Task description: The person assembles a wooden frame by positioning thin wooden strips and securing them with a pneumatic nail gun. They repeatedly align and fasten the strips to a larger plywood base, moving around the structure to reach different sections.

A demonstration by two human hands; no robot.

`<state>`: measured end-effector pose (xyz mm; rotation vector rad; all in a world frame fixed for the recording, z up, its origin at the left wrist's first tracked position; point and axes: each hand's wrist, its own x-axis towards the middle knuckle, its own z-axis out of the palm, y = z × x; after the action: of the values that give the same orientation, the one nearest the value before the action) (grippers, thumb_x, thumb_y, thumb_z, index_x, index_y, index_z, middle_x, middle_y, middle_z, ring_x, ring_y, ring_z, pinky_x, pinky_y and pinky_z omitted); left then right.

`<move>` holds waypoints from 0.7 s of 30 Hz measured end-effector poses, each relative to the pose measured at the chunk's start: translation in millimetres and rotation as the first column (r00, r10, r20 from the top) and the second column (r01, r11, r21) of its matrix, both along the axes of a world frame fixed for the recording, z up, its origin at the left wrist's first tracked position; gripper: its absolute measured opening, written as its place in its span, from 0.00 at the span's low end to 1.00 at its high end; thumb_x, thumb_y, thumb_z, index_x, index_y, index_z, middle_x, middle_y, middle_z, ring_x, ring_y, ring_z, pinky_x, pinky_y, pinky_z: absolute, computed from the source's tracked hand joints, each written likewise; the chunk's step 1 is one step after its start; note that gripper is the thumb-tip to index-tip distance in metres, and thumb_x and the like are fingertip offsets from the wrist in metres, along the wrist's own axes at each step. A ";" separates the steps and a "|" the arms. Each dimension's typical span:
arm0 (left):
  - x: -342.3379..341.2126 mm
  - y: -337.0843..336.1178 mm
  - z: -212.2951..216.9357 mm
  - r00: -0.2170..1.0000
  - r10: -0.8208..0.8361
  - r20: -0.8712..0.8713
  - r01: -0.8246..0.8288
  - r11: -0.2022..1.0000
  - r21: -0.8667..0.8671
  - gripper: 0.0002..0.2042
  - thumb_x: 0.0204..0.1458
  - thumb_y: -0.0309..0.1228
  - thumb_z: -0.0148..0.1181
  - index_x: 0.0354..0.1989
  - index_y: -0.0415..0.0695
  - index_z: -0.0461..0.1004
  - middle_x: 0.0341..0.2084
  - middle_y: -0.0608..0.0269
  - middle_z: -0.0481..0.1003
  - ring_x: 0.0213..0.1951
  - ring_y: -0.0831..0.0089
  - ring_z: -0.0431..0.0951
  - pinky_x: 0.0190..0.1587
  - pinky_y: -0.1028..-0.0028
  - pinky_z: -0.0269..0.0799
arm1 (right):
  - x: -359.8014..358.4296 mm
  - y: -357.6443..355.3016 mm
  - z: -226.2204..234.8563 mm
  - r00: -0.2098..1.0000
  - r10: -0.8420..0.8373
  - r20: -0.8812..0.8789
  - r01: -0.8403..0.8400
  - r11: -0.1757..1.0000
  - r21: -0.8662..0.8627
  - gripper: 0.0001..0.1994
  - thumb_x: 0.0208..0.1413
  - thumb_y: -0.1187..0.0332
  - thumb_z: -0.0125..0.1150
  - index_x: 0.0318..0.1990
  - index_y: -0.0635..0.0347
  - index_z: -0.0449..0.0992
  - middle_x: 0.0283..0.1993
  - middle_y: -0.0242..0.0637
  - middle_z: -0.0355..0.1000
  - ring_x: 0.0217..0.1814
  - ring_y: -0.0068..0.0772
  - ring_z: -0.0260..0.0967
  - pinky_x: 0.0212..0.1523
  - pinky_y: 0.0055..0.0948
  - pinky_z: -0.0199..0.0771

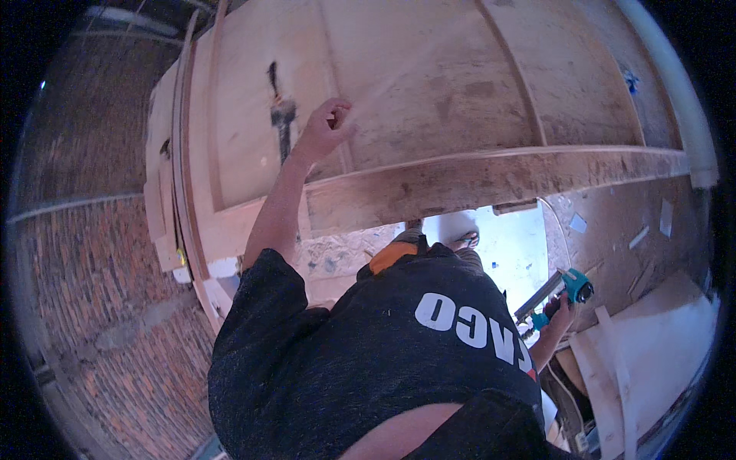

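The teal nail gun [579,287] is at the person's right side, low beside the body and above the floor [590,239]. The right hand [563,308] is wrapped around it, with the fingers closed on its grip. A long grey bar of the tool extends toward the legs.

The left hand [330,125] is reached forward, over a large wooden panel [414,100]. Its fingers are curled inward and leave a small hollow; one cannot tell if something is pinched there, or if the hand touches the wood. Just beside this hand, to its left, a dark tool [283,115] lies on the panel.

Several narrow strips cross the panel, and a long edge board [498,175] runs along its near side. Near the far right end there is a small blue object [631,81]. The person wears a dark shirt [368,345] with white print, and an orange item [395,255] shows at the waist. Pale sheets [659,345] lie at the lower right, and a brick wall [100,268] stands on the left.
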<state>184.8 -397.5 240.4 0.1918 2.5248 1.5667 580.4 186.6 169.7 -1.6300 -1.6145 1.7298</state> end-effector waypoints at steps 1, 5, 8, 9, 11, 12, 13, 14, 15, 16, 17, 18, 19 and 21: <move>7.6 -15.3 5.3 0.996 0.084 0.005 -0.084 0.994 0.064 0.20 0.50 0.30 0.70 0.49 0.40 0.72 0.24 0.69 0.69 0.27 0.79 0.72 0.31 0.75 0.71 | -2.0 0.9 -1.1 1.000 0.013 0.016 -0.013 1.000 0.000 0.11 0.63 0.59 0.65 0.42 0.56 0.75 0.26 0.29 0.70 0.23 0.24 0.67 0.23 0.27 0.68; 34.3 -70.3 20.3 0.851 0.508 0.134 -0.518 0.772 0.369 0.10 0.57 0.28 0.58 0.42 0.35 0.71 0.25 0.65 0.71 0.23 0.76 0.72 0.26 0.74 0.71 | -12.0 5.6 3.9 0.996 0.067 0.059 -0.068 0.998 0.010 0.11 0.63 0.59 0.65 0.42 0.56 0.75 0.26 0.29 0.70 0.23 0.26 0.67 0.23 0.29 0.69; 40.4 -115.9 0.9 0.671 0.740 0.048 -0.682 0.590 0.431 0.09 0.58 0.29 0.54 0.38 0.35 0.71 0.23 0.63 0.71 0.22 0.74 0.73 0.23 0.71 0.71 | -16.3 27.7 -7.1 0.992 0.128 -0.020 -0.129 0.985 -0.110 0.14 0.62 0.56 0.65 0.43 0.58 0.74 0.27 0.31 0.71 0.25 0.28 0.68 0.24 0.31 0.70; 44.5 -139.3 -8.6 0.615 0.788 0.011 -0.739 0.572 0.357 0.08 0.58 0.29 0.54 0.37 0.35 0.71 0.22 0.63 0.71 0.22 0.73 0.74 0.23 0.70 0.71 | -33.5 14.4 5.6 0.993 0.114 0.017 -0.112 0.991 -0.077 0.15 0.62 0.56 0.65 0.43 0.58 0.74 0.28 0.31 0.71 0.25 0.28 0.68 0.25 0.31 0.70; 41.2 -159.7 -29.1 0.516 0.856 0.037 -0.828 0.488 0.276 0.09 0.57 0.30 0.54 0.35 0.35 0.72 0.21 0.61 0.72 0.23 0.70 0.75 0.24 0.68 0.72 | -48.6 -8.8 27.5 0.992 0.125 -0.008 -0.125 0.991 -0.045 0.15 0.63 0.55 0.65 0.42 0.58 0.74 0.29 0.31 0.71 0.25 0.28 0.68 0.25 0.31 0.70; 38.5 -164.8 -37.0 0.458 0.884 0.097 -0.868 0.421 0.263 0.09 0.57 0.30 0.55 0.35 0.35 0.72 0.20 0.60 0.73 0.24 0.67 0.77 0.26 0.66 0.73 | -53.4 -15.2 31.8 0.992 0.126 -0.024 -0.127 0.991 -0.032 0.16 0.63 0.54 0.65 0.42 0.58 0.74 0.29 0.32 0.72 0.25 0.28 0.68 0.26 0.31 0.70; 36.2 -168.9 -44.9 0.395 0.905 0.155 -0.903 0.352 0.245 0.10 0.56 0.31 0.56 0.35 0.34 0.73 0.20 0.59 0.74 0.24 0.64 0.78 0.27 0.64 0.74 | -58.2 -20.0 34.7 0.993 0.110 -0.029 -0.112 0.993 -0.046 0.16 0.63 0.54 0.64 0.42 0.58 0.74 0.29 0.32 0.71 0.26 0.28 0.68 0.26 0.31 0.70; 37.1 -177.2 -63.6 0.391 0.912 0.124 -0.916 0.373 0.149 0.13 0.56 0.31 0.55 0.41 0.31 0.71 0.25 0.53 0.76 0.28 0.60 0.80 0.30 0.63 0.76 | -68.4 -20.8 35.3 0.994 0.107 -0.033 -0.109 0.992 -0.061 0.16 0.63 0.53 0.64 0.42 0.58 0.74 0.30 0.32 0.71 0.26 0.28 0.68 0.27 0.32 0.71; 38.6 -186.3 -84.4 0.390 0.916 0.089 -0.921 0.387 0.051 0.17 0.56 0.31 0.55 0.47 0.29 0.70 0.30 0.48 0.77 0.32 0.56 0.81 0.32 0.62 0.77 | -76.7 -21.5 36.2 0.994 0.103 -0.040 -0.106 0.991 -0.080 0.17 0.62 0.53 0.64 0.41 0.58 0.73 0.30 0.32 0.71 0.26 0.28 0.68 0.27 0.32 0.71; 35.8 -188.6 -96.6 0.404 0.913 0.059 -0.912 0.407 -0.046 0.21 0.56 0.31 0.55 0.53 0.26 0.68 0.35 0.42 0.79 0.36 0.52 0.82 0.35 0.61 0.79 | -80.3 -21.6 38.2 0.990 0.135 -0.038 -0.137 0.988 -0.068 0.17 0.63 0.53 0.64 0.41 0.58 0.73 0.30 0.32 0.71 0.27 0.28 0.68 0.27 0.32 0.71; 28.2 -165.6 -95.9 0.358 0.932 0.052 -0.933 0.360 -0.022 0.26 0.56 0.31 0.55 0.60 0.26 0.59 0.42 0.38 0.76 0.41 0.49 0.81 0.39 0.59 0.79 | -78.9 -20.3 39.9 0.987 0.158 -0.029 -0.159 0.986 -0.048 0.17 0.63 0.52 0.64 0.41 0.58 0.73 0.30 0.33 0.71 0.27 0.28 0.68 0.27 0.33 0.71; 21.6 -126.0 -84.0 0.311 0.949 0.047 -0.950 0.311 -0.001 0.33 0.56 0.31 0.54 0.66 0.26 0.50 0.49 0.34 0.73 0.46 0.46 0.80 0.44 0.57 0.79 | -76.6 -18.8 41.5 0.984 0.179 -0.019 -0.179 0.983 -0.028 0.17 0.63 0.52 0.64 0.41 0.58 0.73 0.30 0.33 0.71 0.27 0.28 0.68 0.27 0.33 0.72; 21.7 -104.6 -74.8 0.248 0.968 0.035 -0.969 0.248 0.020 0.40 0.56 0.31 0.54 0.72 0.27 0.40 0.56 0.30 0.70 0.51 0.43 0.78 0.49 0.56 0.79 | -79.2 -19.7 43.7 0.982 0.188 -0.014 -0.188 0.982 -0.010 0.17 0.63 0.52 0.64 0.41 0.58 0.73 0.30 0.33 0.71 0.27 0.28 0.68 0.27 0.33 0.72; 25.3 -146.0 -130.0 0.154 0.988 -0.015 -0.973 0.149 -0.175 0.45 0.57 0.31 0.53 0.72 0.32 0.25 0.61 0.28 0.64 0.55 0.41 0.75 0.55 0.54 0.76 | -92.6 -30.2 49.6 0.975 0.221 -0.035 -0.222 0.975 -0.027 0.18 0.63 0.52 0.64 0.41 0.58 0.73 0.29 0.33 0.71 0.27 0.28 0.68 0.27 0.33 0.72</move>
<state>210.1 -543.5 110.4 -1.9719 2.6452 1.4544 487.8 156.4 219.3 -1.4742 -1.8233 1.8847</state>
